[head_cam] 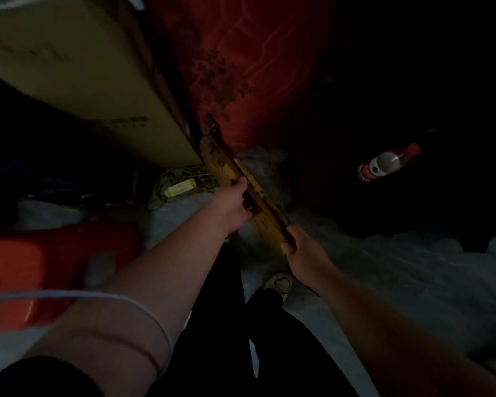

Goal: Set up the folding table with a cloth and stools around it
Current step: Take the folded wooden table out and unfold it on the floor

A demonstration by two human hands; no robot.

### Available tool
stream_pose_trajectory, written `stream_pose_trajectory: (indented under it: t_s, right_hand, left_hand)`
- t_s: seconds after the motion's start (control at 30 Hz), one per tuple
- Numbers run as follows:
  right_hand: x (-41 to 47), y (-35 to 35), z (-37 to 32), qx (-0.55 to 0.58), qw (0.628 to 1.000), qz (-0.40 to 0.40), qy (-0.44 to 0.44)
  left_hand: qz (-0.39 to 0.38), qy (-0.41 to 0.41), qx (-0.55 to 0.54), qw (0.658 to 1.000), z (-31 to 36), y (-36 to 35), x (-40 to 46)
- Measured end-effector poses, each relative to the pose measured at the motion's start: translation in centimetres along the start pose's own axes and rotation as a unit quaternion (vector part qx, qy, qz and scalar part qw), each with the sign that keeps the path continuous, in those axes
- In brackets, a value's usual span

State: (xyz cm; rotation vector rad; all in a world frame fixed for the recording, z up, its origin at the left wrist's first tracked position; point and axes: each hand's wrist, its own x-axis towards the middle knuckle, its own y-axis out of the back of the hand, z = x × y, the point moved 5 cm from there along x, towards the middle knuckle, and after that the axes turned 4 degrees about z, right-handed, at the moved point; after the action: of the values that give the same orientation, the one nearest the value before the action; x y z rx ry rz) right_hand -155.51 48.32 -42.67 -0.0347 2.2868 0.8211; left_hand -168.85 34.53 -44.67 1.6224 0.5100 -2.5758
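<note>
You have two hands on one folded table (242, 193): the left hand (232, 206) and the right hand (301, 253). Around you there is one cardboard box (78, 81), one red stool (40, 267), one bottle (388, 163), one yellow packet (181, 188), one white cable (98, 296) and one shoe (278, 283).

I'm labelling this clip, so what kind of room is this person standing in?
Probably a dim storeroom or a cluttered corner of a home. A big cardboard box stands against a red patterned cloth, a plastic bottle lies in the dark, and both hands grip a folded wooden table wedged between them.
</note>
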Motion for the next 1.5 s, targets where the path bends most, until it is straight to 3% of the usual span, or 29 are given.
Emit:
stream_pose_trajectory:
  t_s: [0.4, 0.93, 1.23, 1.5]
  right_hand:
    - [-12.0, 0.7, -9.1, -0.164, 0.977, -0.09, 0.106]
    - [-30.2, -17.1, -13.6, -0.313, 0.897, -0.194, 0.244]
    - [-38.2, -29.0, -15.6, -0.388, 0.815, -0.289, 0.318]
    - [-44.3, -38.7, -16.7, -0.471, 0.67, -0.376, 0.434]
  left_hand:
    - [0.062, -0.046, -0.145, 0.986, -1.0, 11.5, -14.7]
    - [0.131, -0.102, -0.292, 0.942, -15.6, 36.7, -32.4]
    - [0.203, -0.153, -0.439, 0.862, -25.2, 48.3, -41.1]
    - [0.294, -0.198, -0.578, 0.735, -34.2, 54.6, -47.7]
